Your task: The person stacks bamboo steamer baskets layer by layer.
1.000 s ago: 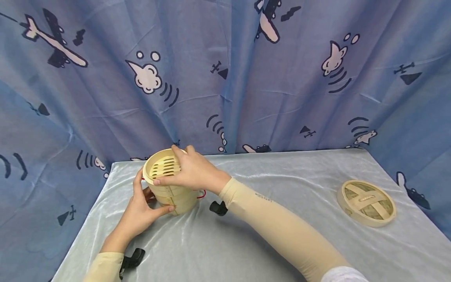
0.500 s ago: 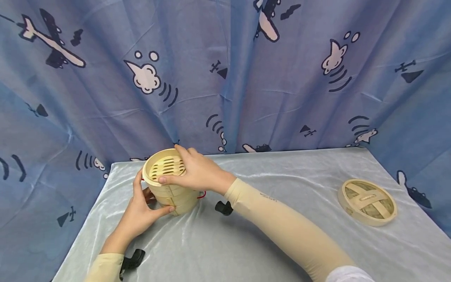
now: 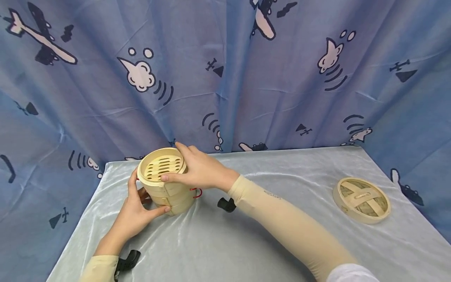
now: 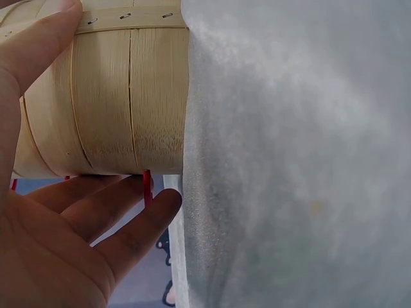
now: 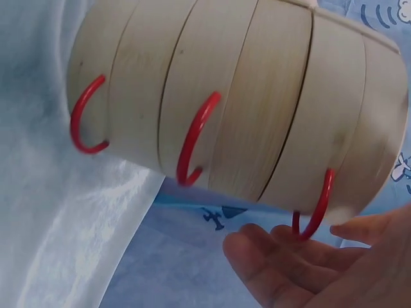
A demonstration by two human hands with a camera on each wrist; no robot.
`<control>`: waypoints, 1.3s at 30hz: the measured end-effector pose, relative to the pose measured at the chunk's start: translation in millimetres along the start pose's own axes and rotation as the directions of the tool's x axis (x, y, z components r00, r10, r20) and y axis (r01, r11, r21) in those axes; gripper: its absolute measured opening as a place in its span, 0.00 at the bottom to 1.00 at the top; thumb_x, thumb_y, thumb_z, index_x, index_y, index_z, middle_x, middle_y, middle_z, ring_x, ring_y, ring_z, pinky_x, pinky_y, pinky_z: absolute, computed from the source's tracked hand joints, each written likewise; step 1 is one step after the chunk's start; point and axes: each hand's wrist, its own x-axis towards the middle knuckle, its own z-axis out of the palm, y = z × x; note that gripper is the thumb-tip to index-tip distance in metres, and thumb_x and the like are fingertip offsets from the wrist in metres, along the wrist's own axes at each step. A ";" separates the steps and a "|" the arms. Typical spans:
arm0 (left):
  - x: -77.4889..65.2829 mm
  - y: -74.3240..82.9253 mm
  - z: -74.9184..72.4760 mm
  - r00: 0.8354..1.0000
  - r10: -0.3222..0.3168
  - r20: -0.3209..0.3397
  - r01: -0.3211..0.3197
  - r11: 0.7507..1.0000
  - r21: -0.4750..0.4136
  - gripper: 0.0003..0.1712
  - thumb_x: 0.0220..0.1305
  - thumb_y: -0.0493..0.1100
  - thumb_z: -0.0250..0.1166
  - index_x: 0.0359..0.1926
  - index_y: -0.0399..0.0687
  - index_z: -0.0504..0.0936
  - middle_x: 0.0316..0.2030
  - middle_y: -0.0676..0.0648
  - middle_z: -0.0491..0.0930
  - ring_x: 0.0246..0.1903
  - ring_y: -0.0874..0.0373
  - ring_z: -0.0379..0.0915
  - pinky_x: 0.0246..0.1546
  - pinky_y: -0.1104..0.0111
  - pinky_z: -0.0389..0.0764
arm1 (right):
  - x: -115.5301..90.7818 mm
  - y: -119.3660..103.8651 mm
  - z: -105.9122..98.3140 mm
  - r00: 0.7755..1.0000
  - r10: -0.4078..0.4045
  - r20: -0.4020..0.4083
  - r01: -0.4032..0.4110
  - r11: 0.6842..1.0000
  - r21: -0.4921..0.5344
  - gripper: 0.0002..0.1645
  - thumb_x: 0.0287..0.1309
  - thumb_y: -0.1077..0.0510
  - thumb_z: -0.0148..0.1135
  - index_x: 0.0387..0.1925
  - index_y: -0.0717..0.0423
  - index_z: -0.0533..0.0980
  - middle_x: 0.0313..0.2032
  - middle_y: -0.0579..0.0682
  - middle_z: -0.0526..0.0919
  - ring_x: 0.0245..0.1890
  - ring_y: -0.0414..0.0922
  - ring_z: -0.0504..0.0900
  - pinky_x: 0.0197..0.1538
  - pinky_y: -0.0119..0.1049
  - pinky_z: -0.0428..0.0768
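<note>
A stacked bamboo steamer (image 3: 176, 197) stands at the left of the cloth, its slatted inside showing at the top. My left hand (image 3: 128, 219) grips its lower left side, thumb across the front seam and fingers reaching behind. In the left wrist view those fingers curve past a red handle (image 4: 148, 186) on the steamer's far side. My right hand (image 3: 204, 168) spans the right of the top rim, thumb at the front and fingers at the back. Seen from the right wrist, its loosely extended fingers lie beside the highest of three red handles (image 5: 192, 141).
A round bamboo lid (image 3: 361, 199) with a woven cross strap lies far to the right. The pale velvet cloth (image 3: 282, 243) ends at the back against a blue airplane-print curtain (image 3: 190, 78). Black wrist mounts (image 3: 227, 205) stick out from the arms.
My right hand has slid a little to the right along the top rim, uncovering more of the slats. The left hand keeps its grip. The whole head view has shifted slightly.
</note>
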 end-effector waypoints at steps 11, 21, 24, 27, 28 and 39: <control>-1.0 0.9 1.1 1.000 -0.012 -0.010 0.012 1.000 0.007 0.85 0.50 0.42 0.91 0.87 0.73 0.32 0.65 0.36 0.80 0.60 0.43 0.83 0.51 0.63 0.84 | -10.7 20.7 -12.1 0.999 0.039 -0.024 -0.040 0.999 -0.012 0.69 0.64 0.17 0.61 0.88 0.55 0.52 0.78 0.62 0.68 0.74 0.56 0.73 0.70 0.57 0.77; -0.2 1.8 1.7 1.000 0.007 -0.018 -0.006 1.000 0.014 0.86 0.50 0.42 0.91 0.87 0.74 0.32 0.72 0.43 0.70 0.59 0.54 0.82 0.51 0.59 0.86 | -27.1 38.9 -18.5 0.995 0.080 -0.057 -0.080 0.997 0.001 0.70 0.62 0.15 0.61 0.88 0.54 0.53 0.77 0.60 0.68 0.71 0.56 0.76 0.69 0.55 0.79; -0.4 1.8 2.4 1.000 0.001 -0.016 -0.001 1.000 0.009 0.86 0.50 0.41 0.91 0.87 0.74 0.32 0.71 0.42 0.72 0.59 0.53 0.81 0.51 0.61 0.85 | -32.4 44.5 -20.3 0.994 0.084 -0.071 -0.084 0.996 0.002 0.71 0.62 0.15 0.60 0.88 0.55 0.53 0.78 0.60 0.68 0.73 0.55 0.75 0.70 0.55 0.77; -0.8 1.8 3.5 1.000 -0.008 -0.010 0.008 1.000 0.001 0.86 0.50 0.42 0.91 0.87 0.75 0.32 0.71 0.41 0.73 0.60 0.56 0.81 0.52 0.63 0.85 | -39.2 50.9 -22.0 0.991 0.103 -0.080 -0.104 0.995 -0.003 0.73 0.60 0.12 0.60 0.88 0.54 0.53 0.79 0.60 0.67 0.75 0.55 0.73 0.70 0.55 0.78; -0.9 1.9 3.7 1.000 -0.009 -0.009 0.009 1.000 -0.002 0.86 0.50 0.42 0.91 0.87 0.75 0.32 0.71 0.41 0.73 0.60 0.58 0.81 0.52 0.63 0.85 | -41.7 53.0 -22.9 0.991 0.111 -0.080 -0.111 0.994 -0.005 0.73 0.60 0.12 0.59 0.88 0.54 0.53 0.79 0.60 0.67 0.75 0.55 0.73 0.70 0.55 0.77; -3.6 5.0 2.5 1.000 -0.024 -0.016 0.024 0.999 0.021 0.85 0.50 0.44 0.92 0.87 0.75 0.33 0.67 0.42 0.78 0.59 0.59 0.81 0.52 0.68 0.82 | -58.4 68.8 -33.7 0.986 0.147 -0.079 -0.147 0.989 0.003 0.73 0.60 0.12 0.58 0.89 0.53 0.51 0.79 0.58 0.66 0.75 0.54 0.72 0.73 0.57 0.74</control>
